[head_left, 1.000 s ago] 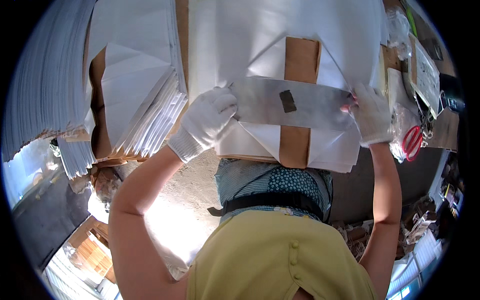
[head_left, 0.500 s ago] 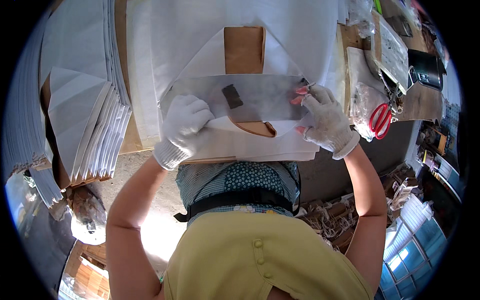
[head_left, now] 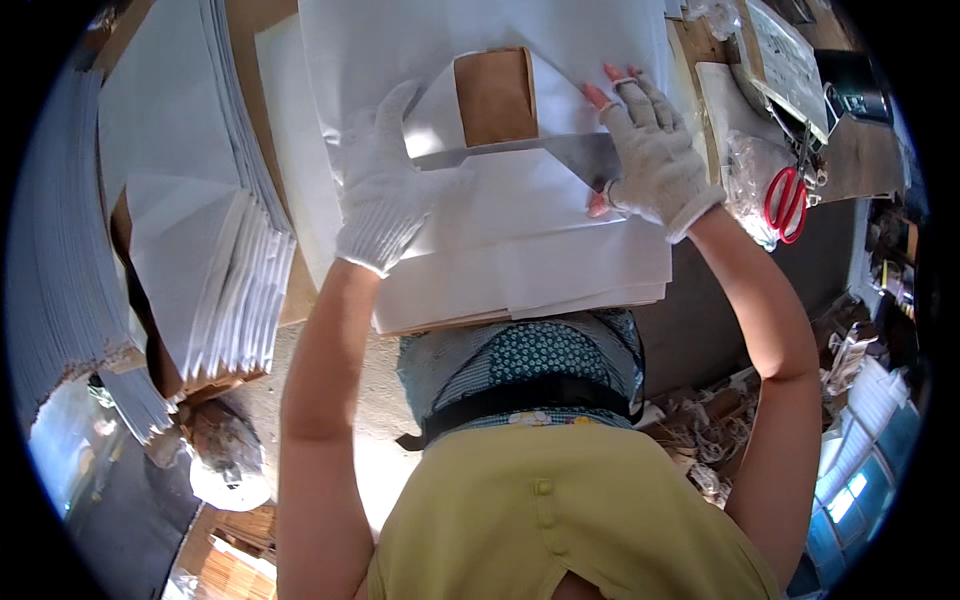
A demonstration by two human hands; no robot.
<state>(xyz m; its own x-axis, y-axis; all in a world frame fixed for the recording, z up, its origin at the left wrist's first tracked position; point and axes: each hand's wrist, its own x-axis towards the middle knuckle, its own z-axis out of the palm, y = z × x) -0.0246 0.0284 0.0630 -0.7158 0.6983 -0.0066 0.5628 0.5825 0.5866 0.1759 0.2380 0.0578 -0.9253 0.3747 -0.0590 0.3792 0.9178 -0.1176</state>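
Our gloved L hand (head_left: 384, 180) has its fingers (head_left: 393, 105) out straight, lying at the L side of the white paper flap (head_left: 500, 200). Our R hand (head_left: 655, 150) has its fingers spread wide at the R side, bare tips showing. Between 'em we've got the grey metal plate (head_left: 585, 152), partly under the flap, w/ a brown piece (head_left: 495, 95) just above. Red-handled scissors (head_left: 785, 205) are off to the R, stacked folded sheets (head_left: 190, 250) to the L.

Red-handled scissors (head_left: 789, 186) beside clear plastic (head_left: 755, 165)
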